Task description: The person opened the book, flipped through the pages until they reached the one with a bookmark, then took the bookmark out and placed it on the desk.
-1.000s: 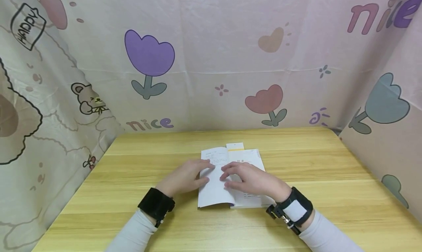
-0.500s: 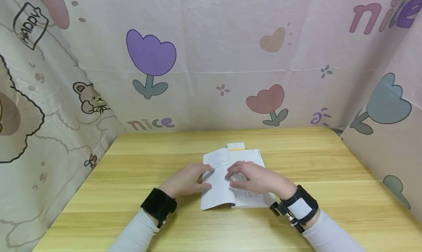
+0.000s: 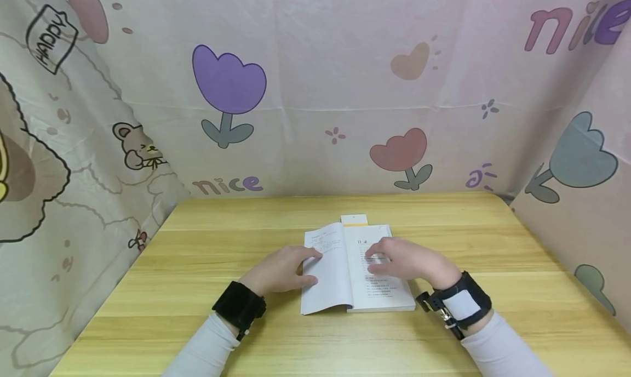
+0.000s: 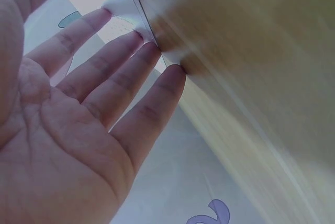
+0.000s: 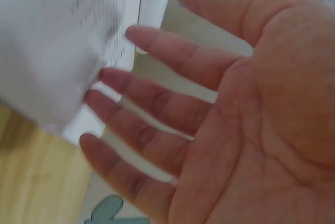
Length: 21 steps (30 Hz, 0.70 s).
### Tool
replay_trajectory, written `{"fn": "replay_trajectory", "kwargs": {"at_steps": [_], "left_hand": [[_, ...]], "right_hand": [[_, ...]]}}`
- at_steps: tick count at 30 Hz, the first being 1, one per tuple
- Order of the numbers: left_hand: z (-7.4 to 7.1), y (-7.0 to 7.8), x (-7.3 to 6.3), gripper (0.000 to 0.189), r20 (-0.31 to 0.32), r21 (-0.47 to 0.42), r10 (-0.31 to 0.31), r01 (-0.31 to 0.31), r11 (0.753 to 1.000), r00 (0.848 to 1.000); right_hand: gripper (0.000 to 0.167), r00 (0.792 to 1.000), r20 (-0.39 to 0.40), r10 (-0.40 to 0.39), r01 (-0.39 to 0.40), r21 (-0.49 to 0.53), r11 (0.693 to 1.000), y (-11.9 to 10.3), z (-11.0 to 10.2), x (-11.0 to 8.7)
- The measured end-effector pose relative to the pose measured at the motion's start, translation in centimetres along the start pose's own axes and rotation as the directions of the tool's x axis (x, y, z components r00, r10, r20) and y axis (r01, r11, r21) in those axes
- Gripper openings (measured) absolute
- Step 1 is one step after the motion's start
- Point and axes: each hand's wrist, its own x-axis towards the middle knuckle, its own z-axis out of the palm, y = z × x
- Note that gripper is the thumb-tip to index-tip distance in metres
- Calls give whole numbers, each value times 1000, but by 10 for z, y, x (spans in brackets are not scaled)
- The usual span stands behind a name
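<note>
An opened book (image 3: 326,289) lies on the table, its left leaf bowed up a little at the near edge and its right page printed with lines of text. My left hand (image 3: 283,270) rests on the outer edge of the left leaf, with fingers extended; in the left wrist view the fingertips (image 4: 175,72) meet the paper's edge. Over the right page hovers or lightly touches my right hand (image 3: 414,261), its fingers loosely spread and holding nothing. The right wrist view shows its fingers (image 5: 144,130) near the printed page (image 5: 52,41); contact cannot be told.
A white card-like tab with a yellow stripe (image 3: 354,220) sticks out past the book's far edge. The wooden table (image 3: 222,223) meets a printed cloth backdrop (image 3: 315,81) behind and at both sides. A strapped wrist camera sits on each wrist.
My right hand has moved right, from near the book's fold to the right page, uncovering more text. My left hand has shifted slightly right with the left leaf's edge.
</note>
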Motion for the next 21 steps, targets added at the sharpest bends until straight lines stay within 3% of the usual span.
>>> {"fn": "replay_trajectory", "kwargs": {"at_steps": [4, 9, 21], "left_hand": [[0, 0, 1, 53, 4, -9, -15, 15, 1000, 1000], [0, 0, 0, 52, 10, -15, -24, 24, 1000, 1000], [-2, 1, 0, 52, 14, -36, -22, 22, 999, 1000]], "right_hand": [[42, 994, -3, 106, -106, -48, 993, 9, -7, -4], [25, 976, -2, 219, -219, -78, 973, 19, -12, -8], [32, 964, 11, 264, -262, -93, 960, 21, -15, -12]]}}
